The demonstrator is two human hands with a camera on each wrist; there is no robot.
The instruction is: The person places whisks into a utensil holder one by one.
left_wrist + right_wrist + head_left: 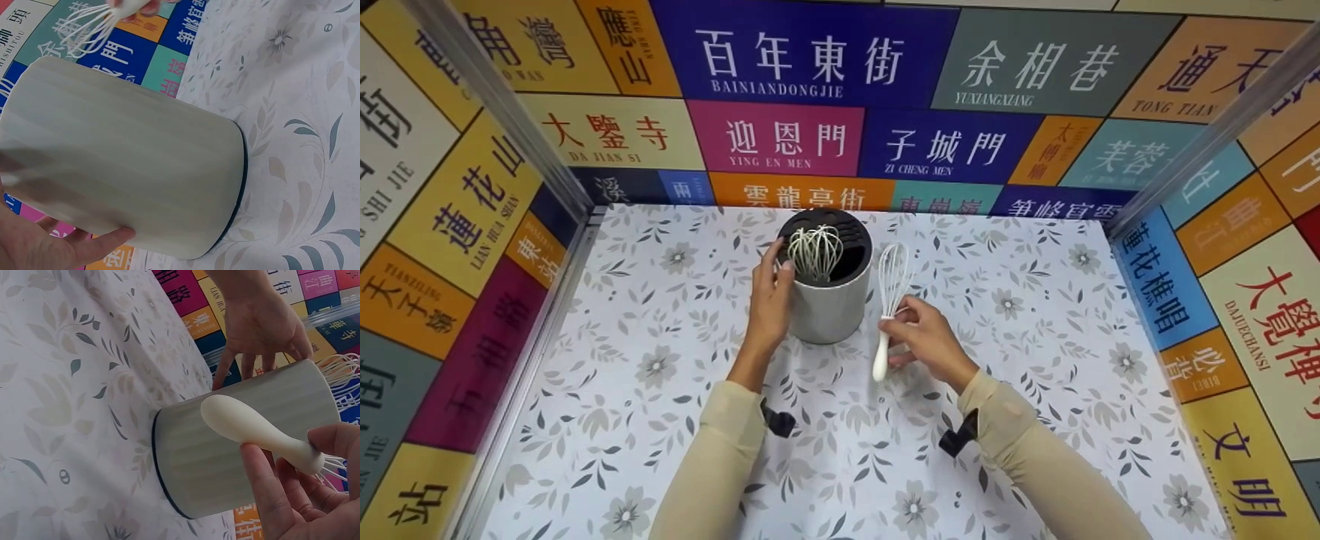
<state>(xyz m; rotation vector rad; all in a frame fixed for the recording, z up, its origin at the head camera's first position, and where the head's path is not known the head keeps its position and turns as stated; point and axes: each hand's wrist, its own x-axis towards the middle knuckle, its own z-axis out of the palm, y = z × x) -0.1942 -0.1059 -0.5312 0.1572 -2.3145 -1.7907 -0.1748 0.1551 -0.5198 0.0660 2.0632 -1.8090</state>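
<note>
A grey cylindrical utensil holder [829, 315] with a black slotted top stands upright on the table. Wire loops of a whisk [816, 253] stick up from its opening; the rest of that whisk is hidden inside. My left hand [771, 307] touches the holder's left side, its fingers extended along the wall up to the rim. Just right of the holder, my right hand [930, 341] pinches a second whisk [880, 360] at the upper end of its cream handle [247, 419]. This one points loops up, its handle end hanging free, close beside the holder.
The table [660, 450] has a white cover printed with grey flowers and leaves. Panels with colourful street-name signs [802, 60] rise behind it and at both sides. Clear strips [1207, 127] run along the corners.
</note>
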